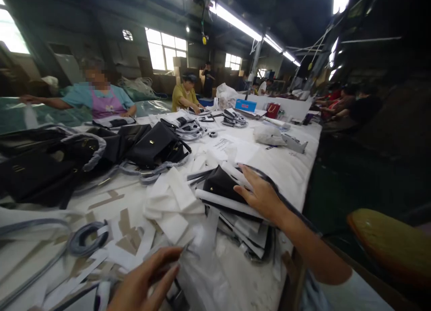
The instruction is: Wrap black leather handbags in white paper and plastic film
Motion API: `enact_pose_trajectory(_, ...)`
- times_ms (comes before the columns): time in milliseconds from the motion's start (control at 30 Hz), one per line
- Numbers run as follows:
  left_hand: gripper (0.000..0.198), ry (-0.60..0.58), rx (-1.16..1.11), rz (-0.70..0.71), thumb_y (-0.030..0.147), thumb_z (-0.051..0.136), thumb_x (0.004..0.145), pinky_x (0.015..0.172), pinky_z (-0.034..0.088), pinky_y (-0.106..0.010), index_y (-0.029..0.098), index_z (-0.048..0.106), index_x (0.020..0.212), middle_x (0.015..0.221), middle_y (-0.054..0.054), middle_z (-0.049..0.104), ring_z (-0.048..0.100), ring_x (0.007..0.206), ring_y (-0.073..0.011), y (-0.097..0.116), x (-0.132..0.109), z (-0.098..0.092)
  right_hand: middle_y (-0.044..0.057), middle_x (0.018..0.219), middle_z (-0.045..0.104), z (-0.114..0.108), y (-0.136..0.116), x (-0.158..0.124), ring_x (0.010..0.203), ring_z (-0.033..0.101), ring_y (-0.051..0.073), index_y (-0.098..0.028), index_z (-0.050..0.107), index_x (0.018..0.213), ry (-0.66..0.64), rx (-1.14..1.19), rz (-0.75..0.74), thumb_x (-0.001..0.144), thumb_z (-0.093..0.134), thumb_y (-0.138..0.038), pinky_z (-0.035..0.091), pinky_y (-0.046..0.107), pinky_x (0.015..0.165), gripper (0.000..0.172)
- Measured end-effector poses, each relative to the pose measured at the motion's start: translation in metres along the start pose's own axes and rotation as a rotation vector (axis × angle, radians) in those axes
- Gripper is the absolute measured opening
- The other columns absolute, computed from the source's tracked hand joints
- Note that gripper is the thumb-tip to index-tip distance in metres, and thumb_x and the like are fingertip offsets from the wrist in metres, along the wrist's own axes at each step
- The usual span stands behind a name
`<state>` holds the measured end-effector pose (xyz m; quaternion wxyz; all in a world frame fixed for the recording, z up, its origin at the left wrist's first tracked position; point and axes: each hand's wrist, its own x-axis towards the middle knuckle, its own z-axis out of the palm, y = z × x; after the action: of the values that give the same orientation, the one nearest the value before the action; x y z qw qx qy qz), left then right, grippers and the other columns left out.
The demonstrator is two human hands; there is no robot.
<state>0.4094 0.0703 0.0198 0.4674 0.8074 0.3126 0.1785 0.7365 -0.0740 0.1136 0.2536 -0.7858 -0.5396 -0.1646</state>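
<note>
My right hand (261, 192) lies with its fingers stretched out over the top of a stack of flat black handbags (222, 183), touching the white padding strip (232, 203) at its edge. A gold clasp shows on the top bag's flap. White sheets and further dark layers stick out beneath it. My left hand (148, 279) is low in the view, fingers curled, thumb and index fingertip near crumpled clear plastic film (202, 239). A small thin tip shows at its fingertips; what it belongs to is hidden. Folded white foam sheets (171, 198) lie between the hands.
Several black handbags (155, 144) with wrapped handles are heaped at left. A coiled grey strap (88, 238) and paper scraps (128, 234) lie nearer. Across the table stand two co-workers (104, 99) (185, 95). A blue box (245, 105) stands farther back; a yellowish seat (387, 243) is at right.
</note>
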Motion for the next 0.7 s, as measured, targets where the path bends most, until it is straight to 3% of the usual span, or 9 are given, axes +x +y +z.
enact_pose_trajectory(67, 0.048, -0.180, -0.048, -0.029, 0.053, 0.054, 0.084, 0.097, 0.052, -0.037, 0.023, 0.065, 0.120, 0.124, -0.007, 0.068, 0.063, 0.115, -0.0271, 0.024, 0.046, 0.017, 0.015, 0.147, 0.048, 0.002, 0.006, 0.014, 0.137, 0.043, 0.027, -0.012, 0.042, 0.146, -0.132, 0.038, 0.006, 0.098, 0.043, -0.053, 0.038, 0.047, 0.114, 0.063)
enact_pose_trajectory(167, 0.057, -0.237, -0.071, -0.126, 0.047, 0.050, 0.081, 0.098, 0.049, -0.039, 0.013, 0.059, 0.126, 0.130, -0.016, 0.063, 0.062, 0.116, -0.0282, 0.042, 0.100, 0.051, 0.015, 0.150, 0.044, 0.004, 0.008, 0.022, 0.141, 0.038, 0.026, -0.012, 0.042, 0.146, -0.274, 0.057, 0.006, 0.099, 0.043, -0.050, 0.034, 0.047, 0.116, 0.061)
enact_pose_trajectory(233, 0.062, -0.259, -0.064, -0.188, 0.047, 0.052, 0.079, 0.097, 0.048, -0.043, 0.007, 0.058, 0.126, 0.127, -0.021, 0.064, 0.065, 0.110, -0.0312, 0.043, 0.118, 0.071, 0.013, 0.154, 0.038, 0.006, 0.005, 0.021, 0.143, 0.034, 0.027, -0.015, 0.039, 0.149, -0.346, 0.057, 0.013, 0.099, 0.045, -0.047, 0.033, 0.048, 0.116, 0.059)
enact_pose_trajectory(400, 0.061, -0.337, -0.064, -0.267, 0.050, 0.056, 0.076, 0.089, 0.050, -0.043, 0.005, 0.063, 0.117, 0.103, -0.019, 0.073, 0.069, 0.097, -0.0330, 0.037, 0.124, 0.094, 0.010, 0.159, 0.029, 0.017, -0.006, 0.011, 0.147, 0.024, 0.030, -0.021, 0.030, 0.153, -0.450, 0.020, -0.001, 0.093, 0.056, -0.048, 0.027, 0.054, 0.118, 0.070)
enact_pose_trajectory(533, 0.047, -0.375, -0.086, -0.263, 0.057, 0.057, 0.075, 0.076, 0.051, -0.037, 0.013, 0.069, 0.087, 0.084, -0.011, 0.074, 0.068, 0.081, -0.0285, 0.044, 0.118, 0.092, 0.011, 0.159, 0.028, 0.031, -0.012, 0.003, 0.147, 0.023, 0.032, -0.019, 0.028, 0.154, -0.491, 0.012, -0.004, 0.086, 0.066, -0.052, 0.024, 0.055, 0.118, 0.085)
enact_pose_trajectory(600, 0.049, -0.389, -0.098, -0.269, 0.063, 0.052, 0.078, 0.071, 0.050, -0.034, 0.016, 0.065, 0.071, 0.072, -0.008, 0.071, 0.066, 0.072, -0.0249, 0.048, 0.111, 0.090, 0.012, 0.159, 0.029, 0.037, -0.014, 0.000, 0.147, 0.023, 0.032, -0.019, 0.029, 0.153, -0.490, 0.024, -0.005, 0.085, 0.067, -0.052, 0.024, 0.054, 0.118, 0.085)
enact_pose_trajectory(700, 0.058, -0.400, -0.102, -0.315, 0.068, 0.041, 0.083, 0.060, 0.049, -0.031, 0.017, 0.063, 0.068, 0.064, -0.006, 0.067, 0.062, 0.059, -0.0204, 0.057, 0.098, 0.083, 0.013, 0.158, 0.029, 0.043, -0.013, -0.004, 0.147, 0.022, 0.032, -0.018, 0.031, 0.153, -0.493, 0.031, -0.007, 0.086, 0.066, -0.051, 0.023, 0.055, 0.118, 0.082)
